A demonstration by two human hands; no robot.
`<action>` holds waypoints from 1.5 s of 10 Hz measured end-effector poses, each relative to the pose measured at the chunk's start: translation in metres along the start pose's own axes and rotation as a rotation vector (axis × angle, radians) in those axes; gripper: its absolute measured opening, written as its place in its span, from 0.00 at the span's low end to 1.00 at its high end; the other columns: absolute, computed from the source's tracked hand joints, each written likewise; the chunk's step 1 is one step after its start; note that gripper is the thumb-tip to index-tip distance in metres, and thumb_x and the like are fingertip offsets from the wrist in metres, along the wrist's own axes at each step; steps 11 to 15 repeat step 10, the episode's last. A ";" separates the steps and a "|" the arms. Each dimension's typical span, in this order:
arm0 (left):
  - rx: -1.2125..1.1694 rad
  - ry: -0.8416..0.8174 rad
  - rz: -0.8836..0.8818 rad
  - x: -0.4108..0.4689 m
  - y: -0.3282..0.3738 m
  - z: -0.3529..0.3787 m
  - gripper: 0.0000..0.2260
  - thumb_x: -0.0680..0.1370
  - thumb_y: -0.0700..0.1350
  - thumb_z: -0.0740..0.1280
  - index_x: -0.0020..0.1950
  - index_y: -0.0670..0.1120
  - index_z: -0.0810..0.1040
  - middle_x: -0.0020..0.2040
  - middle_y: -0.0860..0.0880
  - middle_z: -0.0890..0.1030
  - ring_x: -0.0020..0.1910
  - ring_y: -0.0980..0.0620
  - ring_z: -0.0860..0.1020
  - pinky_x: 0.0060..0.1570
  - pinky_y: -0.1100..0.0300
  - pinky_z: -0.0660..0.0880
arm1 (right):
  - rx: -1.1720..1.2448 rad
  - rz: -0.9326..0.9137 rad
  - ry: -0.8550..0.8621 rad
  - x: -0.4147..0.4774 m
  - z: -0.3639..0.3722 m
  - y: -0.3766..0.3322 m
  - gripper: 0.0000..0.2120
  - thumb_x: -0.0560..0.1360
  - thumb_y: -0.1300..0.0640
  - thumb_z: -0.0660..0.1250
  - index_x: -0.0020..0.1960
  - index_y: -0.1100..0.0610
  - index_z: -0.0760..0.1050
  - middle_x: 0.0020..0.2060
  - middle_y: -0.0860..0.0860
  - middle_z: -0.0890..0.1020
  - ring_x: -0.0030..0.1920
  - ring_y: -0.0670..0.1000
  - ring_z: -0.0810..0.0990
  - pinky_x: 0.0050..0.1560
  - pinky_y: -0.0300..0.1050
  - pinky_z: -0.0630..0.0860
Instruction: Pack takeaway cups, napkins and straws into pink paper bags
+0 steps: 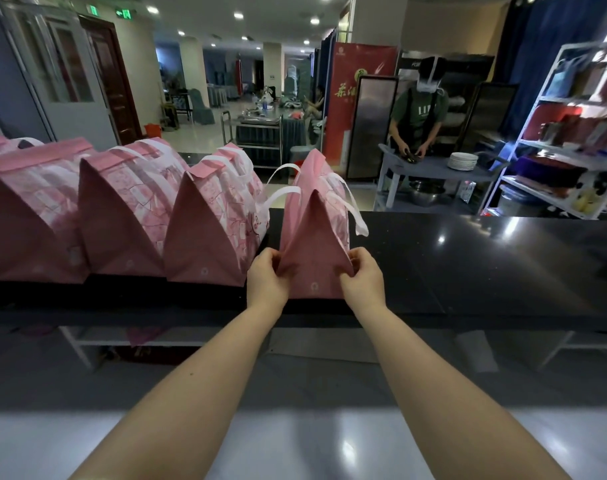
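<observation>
The left hand [269,278] and right hand [362,280] each pinch a lower corner of the upright pink bag [314,237], which stands on the black table [468,265] at their 12 o'clock, three packed bags [122,209] at 9 o'clock.

Pink bag [316,237] upright on counter, three folded-top bags [205,230] beside

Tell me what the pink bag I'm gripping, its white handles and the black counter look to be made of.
Pink bag: matte and stiff, holding sharp triangular folds, so probably paper, though non-woven fabric isn't ruled out. White handles: flat, limp, slightly translucent loops, likely thin fabric or plastic strip. Black counter: hard polished surface mirroring the ceiling lights, looks like stone or glossy composite.
</observation>
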State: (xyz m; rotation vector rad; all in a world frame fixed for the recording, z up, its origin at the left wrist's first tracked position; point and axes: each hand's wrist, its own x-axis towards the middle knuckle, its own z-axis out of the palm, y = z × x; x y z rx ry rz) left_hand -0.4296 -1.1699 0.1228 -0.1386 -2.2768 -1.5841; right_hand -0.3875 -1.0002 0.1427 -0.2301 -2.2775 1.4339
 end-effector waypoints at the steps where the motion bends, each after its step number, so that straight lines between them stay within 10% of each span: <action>1: 0.007 -0.034 0.011 -0.004 -0.003 -0.005 0.12 0.72 0.43 0.74 0.40 0.56 0.73 0.39 0.58 0.80 0.39 0.65 0.78 0.33 0.72 0.70 | -0.026 0.014 -0.004 -0.003 -0.002 0.003 0.09 0.71 0.63 0.66 0.41 0.49 0.72 0.38 0.47 0.79 0.36 0.45 0.77 0.32 0.38 0.70; 7: 0.115 0.208 0.033 -0.025 -0.020 -0.036 0.14 0.76 0.32 0.65 0.59 0.43 0.79 0.52 0.50 0.76 0.50 0.54 0.75 0.53 0.64 0.70 | -0.159 0.020 -0.070 -0.009 0.031 0.001 0.07 0.74 0.63 0.66 0.48 0.52 0.77 0.43 0.46 0.80 0.43 0.48 0.78 0.42 0.42 0.74; 10: 0.318 0.163 0.359 -0.027 -0.006 -0.050 0.12 0.74 0.39 0.71 0.57 0.43 0.80 0.53 0.47 0.81 0.54 0.46 0.76 0.55 0.53 0.74 | -0.205 -0.039 -0.096 -0.006 0.016 -0.008 0.06 0.73 0.55 0.71 0.47 0.49 0.75 0.41 0.45 0.79 0.41 0.46 0.79 0.40 0.42 0.77; 15: 0.318 0.163 0.359 -0.027 -0.006 -0.050 0.12 0.74 0.39 0.71 0.57 0.43 0.80 0.53 0.47 0.81 0.54 0.46 0.76 0.55 0.53 0.74 | -0.205 -0.039 -0.096 -0.006 0.016 -0.008 0.06 0.73 0.55 0.71 0.47 0.49 0.75 0.41 0.45 0.79 0.41 0.46 0.79 0.40 0.42 0.77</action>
